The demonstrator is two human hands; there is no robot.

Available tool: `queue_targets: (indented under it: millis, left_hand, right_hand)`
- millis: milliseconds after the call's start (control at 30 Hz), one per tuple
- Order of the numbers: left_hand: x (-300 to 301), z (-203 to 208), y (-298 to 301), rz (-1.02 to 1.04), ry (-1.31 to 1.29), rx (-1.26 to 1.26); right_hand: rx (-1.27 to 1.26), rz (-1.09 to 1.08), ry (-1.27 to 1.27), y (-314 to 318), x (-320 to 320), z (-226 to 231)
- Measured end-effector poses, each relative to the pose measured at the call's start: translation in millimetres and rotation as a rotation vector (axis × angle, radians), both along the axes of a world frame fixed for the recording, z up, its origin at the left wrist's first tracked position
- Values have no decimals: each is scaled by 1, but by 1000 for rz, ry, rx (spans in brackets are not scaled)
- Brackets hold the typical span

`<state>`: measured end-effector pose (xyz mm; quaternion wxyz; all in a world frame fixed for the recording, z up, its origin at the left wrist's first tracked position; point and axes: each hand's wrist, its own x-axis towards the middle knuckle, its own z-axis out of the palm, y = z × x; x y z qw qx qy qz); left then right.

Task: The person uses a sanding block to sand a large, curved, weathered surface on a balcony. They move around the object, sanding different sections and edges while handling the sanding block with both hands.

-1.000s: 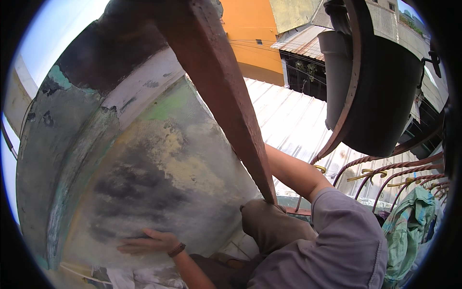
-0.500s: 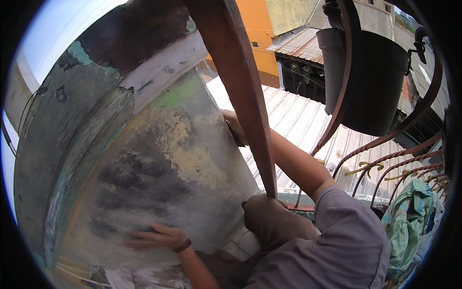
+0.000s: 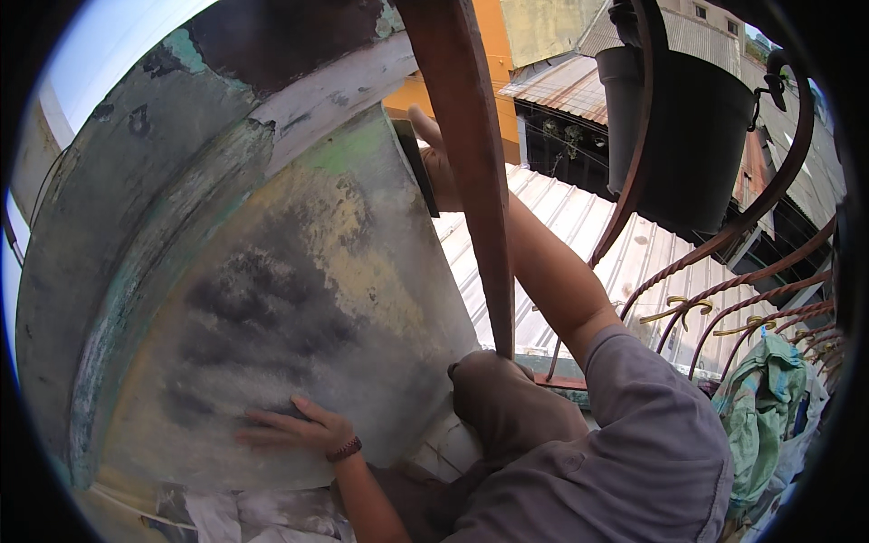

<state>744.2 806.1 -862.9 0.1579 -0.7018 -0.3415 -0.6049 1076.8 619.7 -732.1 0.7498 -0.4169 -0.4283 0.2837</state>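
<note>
Left hand (image 3: 303, 430) pressed open and flat, steadying a weathered metal sheet (image 3: 299, 299), while the right hand (image 3: 434, 158) grips its upper edge beside a rusty bar (image 3: 471, 154).

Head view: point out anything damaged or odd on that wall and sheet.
The wall is damaged: paint peels in patches, baring dark and green layers. The flat sheet against it is blotched grey and yellow. The left hand is pressed flat on its lower part; the right hand grips its top corner.
</note>
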Motion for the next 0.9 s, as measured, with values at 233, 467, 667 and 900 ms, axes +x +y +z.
queue_targets:
  millis: [233,467,667,900]
  left_hand:
    - [3,1,-2,-56,-9,10]
    - [5,-8,-1,-29,-3,-9]
    - [6,-10,0,-88,-2,3]
    - [7,-12,3,-58,-2,15]
  right_hand:
    - [-247,16,109,12,-42,-125]
    - [-38,27,20,24,-7,-20]
    - [-163,-2,80,26,-27,-91]
    - [-60,22,27,29,-7,-27]
